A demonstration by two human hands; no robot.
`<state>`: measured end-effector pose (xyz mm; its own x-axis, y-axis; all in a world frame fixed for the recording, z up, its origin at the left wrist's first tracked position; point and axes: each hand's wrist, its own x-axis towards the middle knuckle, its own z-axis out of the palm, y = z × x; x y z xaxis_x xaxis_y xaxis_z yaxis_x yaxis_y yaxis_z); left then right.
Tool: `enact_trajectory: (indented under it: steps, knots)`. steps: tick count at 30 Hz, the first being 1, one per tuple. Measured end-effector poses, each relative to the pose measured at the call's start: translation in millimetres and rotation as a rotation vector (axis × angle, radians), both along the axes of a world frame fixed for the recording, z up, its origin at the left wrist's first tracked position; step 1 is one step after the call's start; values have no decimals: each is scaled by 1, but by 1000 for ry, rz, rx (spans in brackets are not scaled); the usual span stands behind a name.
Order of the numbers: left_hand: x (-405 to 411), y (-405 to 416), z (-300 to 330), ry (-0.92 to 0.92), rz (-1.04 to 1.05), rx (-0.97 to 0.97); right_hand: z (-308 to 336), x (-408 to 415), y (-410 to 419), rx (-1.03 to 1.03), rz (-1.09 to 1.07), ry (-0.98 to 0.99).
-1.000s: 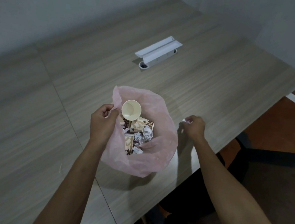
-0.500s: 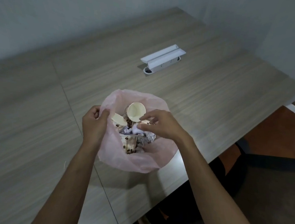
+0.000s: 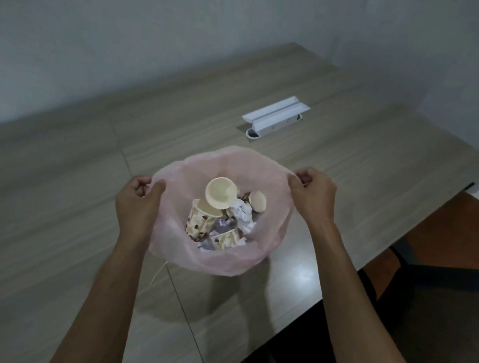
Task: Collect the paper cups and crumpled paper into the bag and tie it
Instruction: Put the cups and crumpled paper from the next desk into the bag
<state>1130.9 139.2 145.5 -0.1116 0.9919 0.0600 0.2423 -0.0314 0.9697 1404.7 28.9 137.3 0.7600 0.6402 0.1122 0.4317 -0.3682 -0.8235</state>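
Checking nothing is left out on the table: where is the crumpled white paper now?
In the head view, the crumpled paper lies inside the pink bag, right of centre, between the paper cups.

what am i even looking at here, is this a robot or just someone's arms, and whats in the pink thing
No robot here: these are a person's two bare arms, filmed by one wide-angle camera worn on the head, looking forward and down. That is why the arms reach in from the bottom of the picture.

The left hand and the right hand each pinch the rim of a thin pink plastic bag, holding its mouth open on opposite sides. The bag sits on a wood-grain table.

Inside the bag are paper cups, some patterned with brown spots, and crumpled paper. The bag is not tied yet.

Farther back on the table is a white cable box with its flaps open, set into the tabletop. I see no loose cups or paper on the visible table.
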Motion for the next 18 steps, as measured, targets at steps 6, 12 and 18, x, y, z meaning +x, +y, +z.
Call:
enact_trajectory:
  steps: [6, 12, 18]
  knots:
    - [-5, 1, 17, -133, 2, 42, 36, 5, 3, 2, 19, -69]
    - [-4, -5, 3, -45, -39, -15, 21, 9, -12, -134, -7, -76]
    - [-1, -15, -17, 115, -117, -121, -5, 14, -43, -223, -69, 17]
